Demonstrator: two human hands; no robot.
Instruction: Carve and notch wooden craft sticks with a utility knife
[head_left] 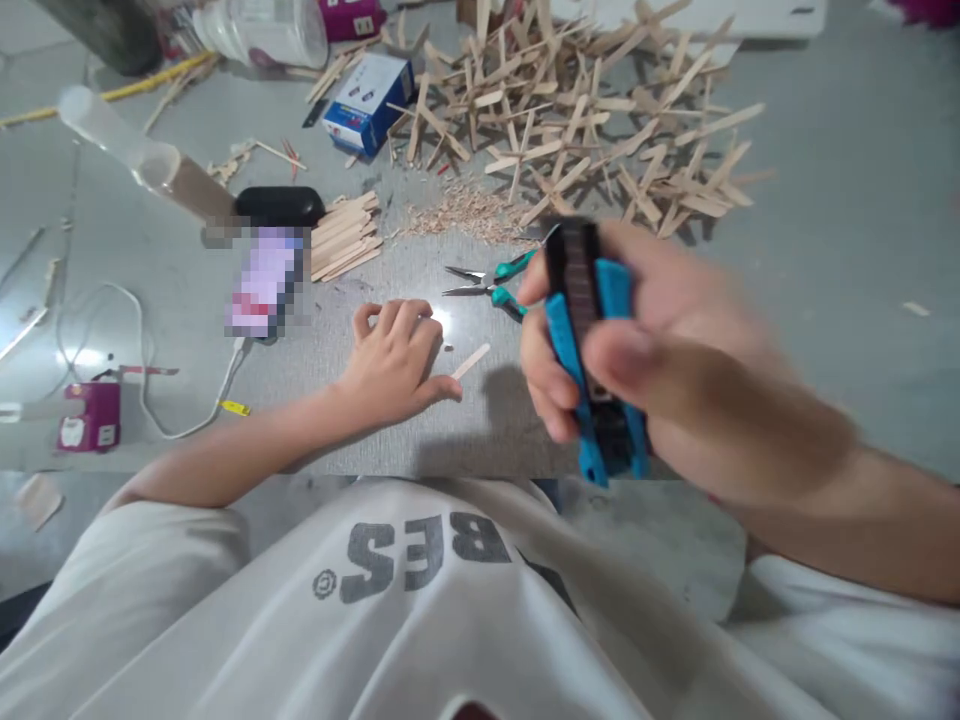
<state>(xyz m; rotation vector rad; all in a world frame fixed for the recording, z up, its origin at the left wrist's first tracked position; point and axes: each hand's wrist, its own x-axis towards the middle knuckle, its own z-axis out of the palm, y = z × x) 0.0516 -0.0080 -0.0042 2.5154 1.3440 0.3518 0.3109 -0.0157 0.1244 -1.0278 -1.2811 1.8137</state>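
My right hand [637, 350] is raised above the table and wrapped round a black and blue tool [589, 350], slightly blurred. My left hand [394, 360] rests on the table with its fingers bent and its thumb out to the right. The thumb tip touches or lies right beside a short wooden stick piece [472, 360]; whether it presses on it I cannot tell. Nothing shows in the left palm, which faces down. Green-handled pliers [491, 285] lie with jaws apart between the two hands, their handles partly behind the right fingers.
Joined wooden sticks [577, 120] form a large heap at the back, with small wood chips [472, 212] before it. Loose flat sticks [345, 237] lie by a phone [262, 280] on a cable. A blue and white box [367, 105] and a black case [279, 206] stand further back.
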